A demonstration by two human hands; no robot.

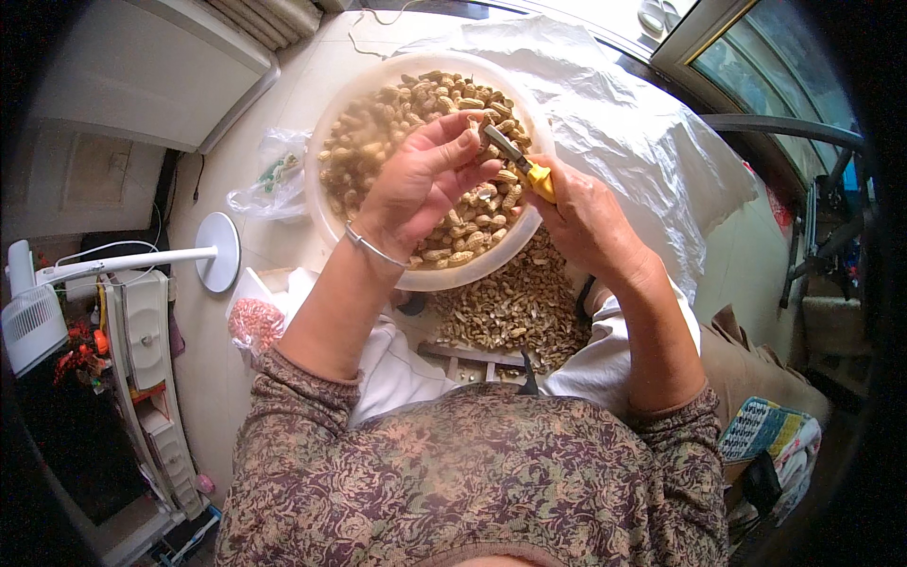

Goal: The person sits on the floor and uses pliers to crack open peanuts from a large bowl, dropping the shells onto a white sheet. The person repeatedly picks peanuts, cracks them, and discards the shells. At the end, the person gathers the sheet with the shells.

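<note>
Both my hands are raised over a round translucent plastic tub (pixel 464 278) filled with unshelled peanuts (pixel 464 234). Between the thumb and forefinger of my left hand (pixel 425 163) is a peanut (pixel 474 123), partly hidden by the fingertips. My right hand (pixel 588 220) grips pliers (pixel 541 182) with yellow handles. Their metal jaws point up and left and meet or nearly meet the peanut; I cannot tell whether they clamp it. Below the tub, a heap of broken peanut shells (pixel 506 308) lies on the floor between my legs.
A bag of shelled pink peanuts (pixel 255 322) is beside my left forearm. Left of the tub lies a clear plastic bag (pixel 273 181); a white fan (pixel 127 262) stands farther left. White plastic sheeting (pixel 623 142) spreads right of the tub, near a glass door (pixel 772 71).
</note>
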